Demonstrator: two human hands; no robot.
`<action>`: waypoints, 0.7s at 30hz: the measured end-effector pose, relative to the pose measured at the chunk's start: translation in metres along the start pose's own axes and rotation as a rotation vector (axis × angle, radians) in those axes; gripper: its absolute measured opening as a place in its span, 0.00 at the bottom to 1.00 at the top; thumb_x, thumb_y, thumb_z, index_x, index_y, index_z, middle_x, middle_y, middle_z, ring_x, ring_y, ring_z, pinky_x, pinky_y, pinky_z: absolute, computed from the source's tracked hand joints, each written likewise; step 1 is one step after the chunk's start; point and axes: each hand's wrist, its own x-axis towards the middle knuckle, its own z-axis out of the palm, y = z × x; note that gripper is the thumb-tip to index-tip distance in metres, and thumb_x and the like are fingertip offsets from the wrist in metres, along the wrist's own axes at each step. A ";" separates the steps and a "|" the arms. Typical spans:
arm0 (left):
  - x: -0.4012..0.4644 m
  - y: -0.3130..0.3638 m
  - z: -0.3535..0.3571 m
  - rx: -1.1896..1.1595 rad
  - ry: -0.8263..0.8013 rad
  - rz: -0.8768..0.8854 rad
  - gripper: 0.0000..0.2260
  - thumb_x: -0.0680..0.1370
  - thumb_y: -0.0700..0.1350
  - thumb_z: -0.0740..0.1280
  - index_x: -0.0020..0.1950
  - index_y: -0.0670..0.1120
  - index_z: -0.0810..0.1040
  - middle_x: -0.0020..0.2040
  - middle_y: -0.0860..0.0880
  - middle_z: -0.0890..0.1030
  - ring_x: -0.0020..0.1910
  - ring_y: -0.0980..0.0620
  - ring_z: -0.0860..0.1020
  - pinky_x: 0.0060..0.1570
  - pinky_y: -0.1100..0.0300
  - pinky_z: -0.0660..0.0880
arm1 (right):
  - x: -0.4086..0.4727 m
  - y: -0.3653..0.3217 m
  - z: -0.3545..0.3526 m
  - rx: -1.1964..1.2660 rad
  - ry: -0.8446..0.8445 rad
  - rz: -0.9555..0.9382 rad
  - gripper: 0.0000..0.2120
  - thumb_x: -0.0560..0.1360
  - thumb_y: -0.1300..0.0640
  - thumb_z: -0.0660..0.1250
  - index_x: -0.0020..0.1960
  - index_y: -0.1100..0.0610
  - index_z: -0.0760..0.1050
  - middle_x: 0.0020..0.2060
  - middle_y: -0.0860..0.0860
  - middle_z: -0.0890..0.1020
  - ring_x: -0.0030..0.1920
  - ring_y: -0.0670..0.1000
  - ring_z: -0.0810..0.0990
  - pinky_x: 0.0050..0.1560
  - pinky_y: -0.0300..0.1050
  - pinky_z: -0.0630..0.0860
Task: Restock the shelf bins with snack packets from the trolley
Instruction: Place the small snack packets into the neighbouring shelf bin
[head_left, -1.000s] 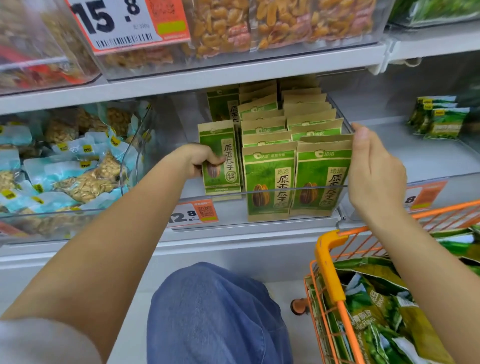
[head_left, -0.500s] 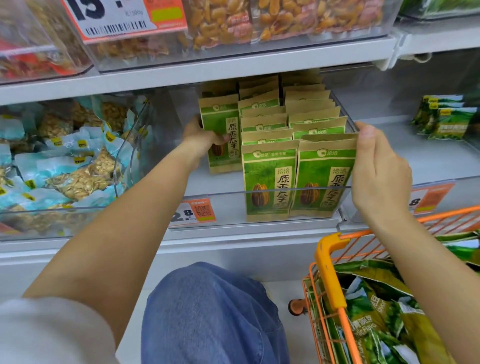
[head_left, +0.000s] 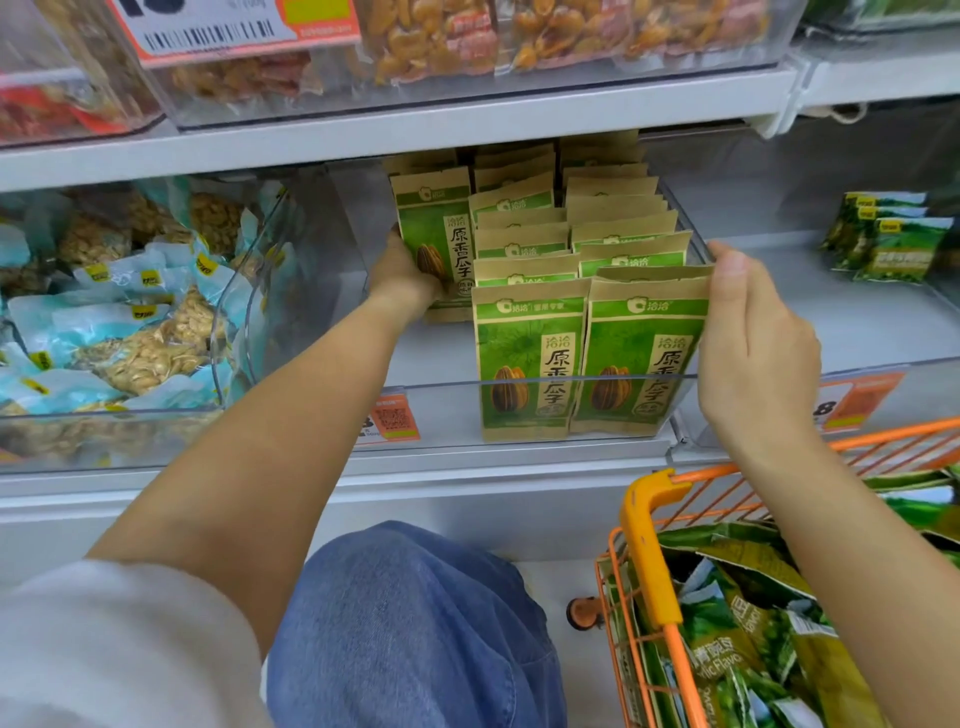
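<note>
A clear shelf bin (head_left: 571, 387) holds two rows of upright green and tan seed packets (head_left: 524, 364). My left hand (head_left: 402, 275) grips one more such packet (head_left: 441, 234) deep in the bin's left side, standing it upright against the back packets. My right hand (head_left: 748, 343) rests against the right edge of the front-right packet (head_left: 636, 358), with the thumb on its top corner. The orange trolley (head_left: 649, 540) at the lower right holds several green snack packets (head_left: 737, 623).
A bin of pale blue nut packets (head_left: 119, 322) stands to the left. Small green packets (head_left: 888, 239) lie on the shelf at the right. Bins of nuts fill the shelf above. An orange price tag (head_left: 392, 418) hangs on the bin front. My knee in jeans (head_left: 410, 623) is below.
My left hand has carried its packet from the front left of the bin back and up to the rear left. My right hand has stayed on the front-right packet.
</note>
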 end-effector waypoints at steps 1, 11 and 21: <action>-0.001 0.000 -0.001 0.043 0.016 0.025 0.20 0.77 0.38 0.65 0.68 0.43 0.67 0.56 0.46 0.77 0.54 0.46 0.76 0.43 0.64 0.74 | 0.000 0.000 0.000 0.001 0.001 0.000 0.29 0.79 0.42 0.40 0.70 0.51 0.69 0.51 0.61 0.80 0.52 0.65 0.75 0.42 0.48 0.60; 0.005 -0.012 -0.002 -0.197 -0.101 -0.003 0.31 0.68 0.38 0.76 0.68 0.46 0.69 0.58 0.48 0.78 0.59 0.46 0.76 0.60 0.54 0.74 | 0.000 0.000 0.000 -0.005 0.005 0.003 0.28 0.79 0.42 0.40 0.69 0.52 0.69 0.50 0.61 0.80 0.51 0.64 0.75 0.42 0.48 0.59; 0.005 -0.010 -0.001 -0.217 -0.107 -0.001 0.32 0.70 0.37 0.75 0.71 0.45 0.65 0.61 0.50 0.75 0.61 0.50 0.73 0.56 0.64 0.70 | 0.001 0.002 0.002 -0.008 0.010 -0.010 0.29 0.79 0.42 0.41 0.69 0.51 0.69 0.51 0.60 0.81 0.52 0.64 0.75 0.42 0.48 0.60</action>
